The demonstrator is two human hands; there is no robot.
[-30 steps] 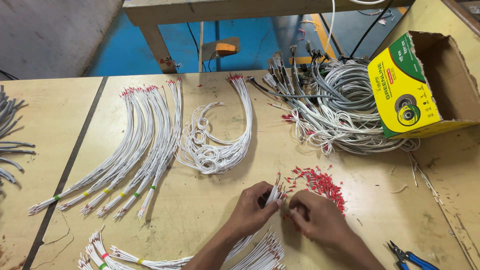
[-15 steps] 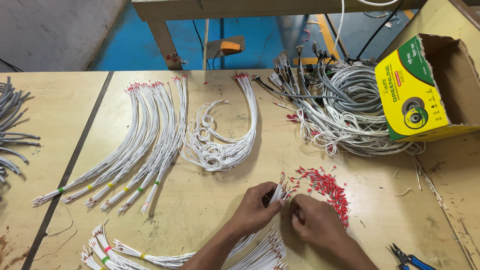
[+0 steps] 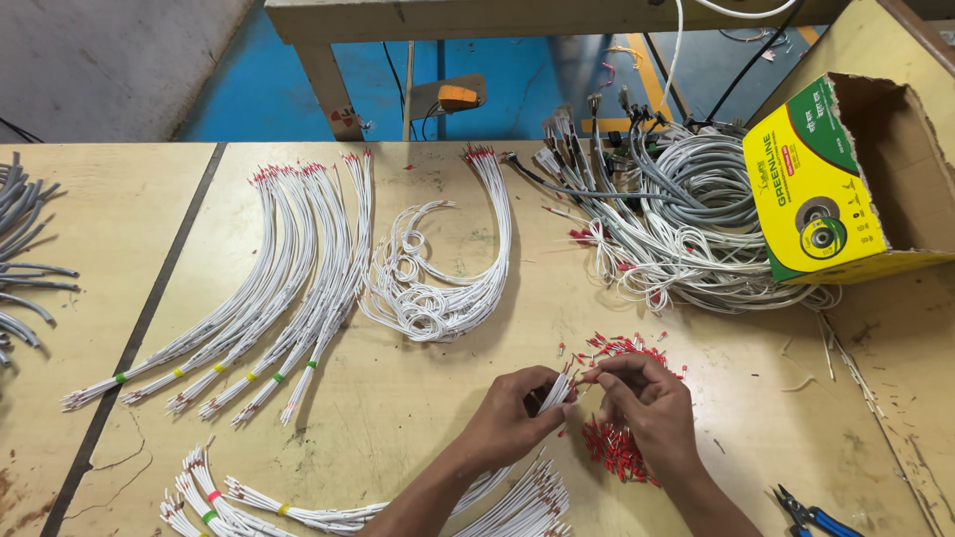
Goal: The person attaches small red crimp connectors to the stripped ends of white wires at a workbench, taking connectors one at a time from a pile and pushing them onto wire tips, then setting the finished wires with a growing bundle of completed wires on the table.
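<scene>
Comparing with a second ago, I see little change: my left hand (image 3: 517,413) still pinches the white wires (image 3: 553,390) near the bench's front edge, right hand (image 3: 642,398) fingers closed at their tips, over the red ferrules (image 3: 617,447).

single head-worn view, looking steeply down and forward across the table (image 3: 418,418), close above it; cardboard box (image 3: 826,189) at far right.

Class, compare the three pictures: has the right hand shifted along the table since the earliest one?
No. The right hand remains over the pile of red terminals, fingertips meeting the left hand at the white wire ends. Only the camera view has shifted slightly.
</scene>
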